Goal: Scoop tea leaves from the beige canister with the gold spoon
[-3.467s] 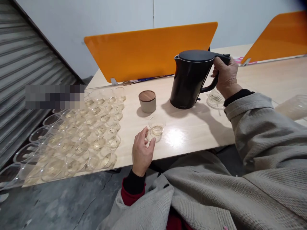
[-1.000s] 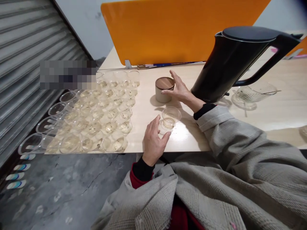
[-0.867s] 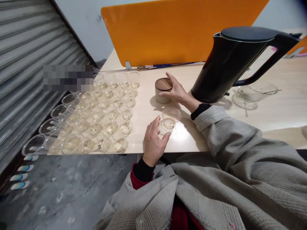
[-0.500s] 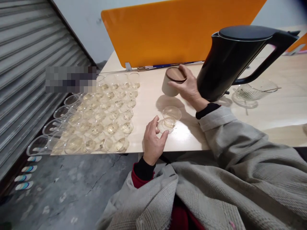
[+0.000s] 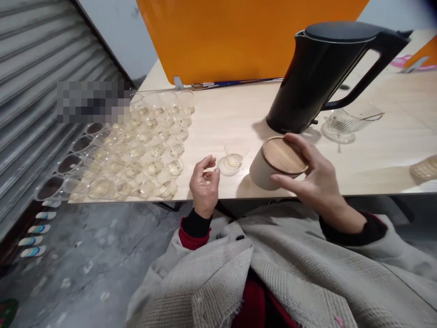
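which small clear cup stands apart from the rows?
The lone cup between the left hand and the lidded canister in the right hand. The other cups stand packed at the table's left.

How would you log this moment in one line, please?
left hand: half-open near clear cup | right hand: gripping lidded canister | black kettle: on table

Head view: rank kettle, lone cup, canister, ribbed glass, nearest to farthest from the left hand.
1. The lone cup, right of the left hand.
2. The canister, in the right hand.
3. The kettle, beyond the canister.
4. The ribbed glass, right of the kettle.
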Motion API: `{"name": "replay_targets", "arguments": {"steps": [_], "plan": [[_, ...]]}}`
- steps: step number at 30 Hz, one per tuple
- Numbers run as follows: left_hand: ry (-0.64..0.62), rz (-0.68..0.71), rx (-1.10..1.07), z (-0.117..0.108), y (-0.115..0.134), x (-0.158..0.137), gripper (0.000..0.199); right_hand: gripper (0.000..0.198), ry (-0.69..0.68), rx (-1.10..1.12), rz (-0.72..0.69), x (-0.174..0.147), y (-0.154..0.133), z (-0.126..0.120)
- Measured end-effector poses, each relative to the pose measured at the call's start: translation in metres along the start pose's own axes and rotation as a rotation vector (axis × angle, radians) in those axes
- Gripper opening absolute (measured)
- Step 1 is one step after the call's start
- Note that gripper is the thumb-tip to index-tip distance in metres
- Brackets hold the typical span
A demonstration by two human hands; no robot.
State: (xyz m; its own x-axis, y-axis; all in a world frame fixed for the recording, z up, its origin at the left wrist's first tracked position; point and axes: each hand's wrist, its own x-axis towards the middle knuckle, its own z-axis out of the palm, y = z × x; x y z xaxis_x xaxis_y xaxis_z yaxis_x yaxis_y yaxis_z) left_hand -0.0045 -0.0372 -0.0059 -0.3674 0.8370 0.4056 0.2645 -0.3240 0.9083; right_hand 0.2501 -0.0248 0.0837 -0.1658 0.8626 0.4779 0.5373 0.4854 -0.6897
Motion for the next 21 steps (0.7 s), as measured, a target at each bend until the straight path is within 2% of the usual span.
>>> {"name": "replay_targets", "arguments": {"steps": [7,11,16,21], "plan": [[-0.175,0.12,0.049,-0.014,0.006,-0.009,0.039,0.092,-0.103,0.041,-0.159,-0.014,0.0,0.05],[-0.291,0.208,0.07,-0.02,0.004,-0.011,0.059,0.093,-0.082,0.026,-0.181,-0.021,0.0,0.068],[-0.339,0.267,0.049,-0.021,0.001,-0.01,0.092,0.098,-0.062,0.004,-0.183,-0.024,-0.002,0.07],[-0.386,0.251,0.15,-0.015,0.003,-0.014,0.111,0.092,-0.084,-0.085,-0.167,-0.022,-0.009,0.063]]}}
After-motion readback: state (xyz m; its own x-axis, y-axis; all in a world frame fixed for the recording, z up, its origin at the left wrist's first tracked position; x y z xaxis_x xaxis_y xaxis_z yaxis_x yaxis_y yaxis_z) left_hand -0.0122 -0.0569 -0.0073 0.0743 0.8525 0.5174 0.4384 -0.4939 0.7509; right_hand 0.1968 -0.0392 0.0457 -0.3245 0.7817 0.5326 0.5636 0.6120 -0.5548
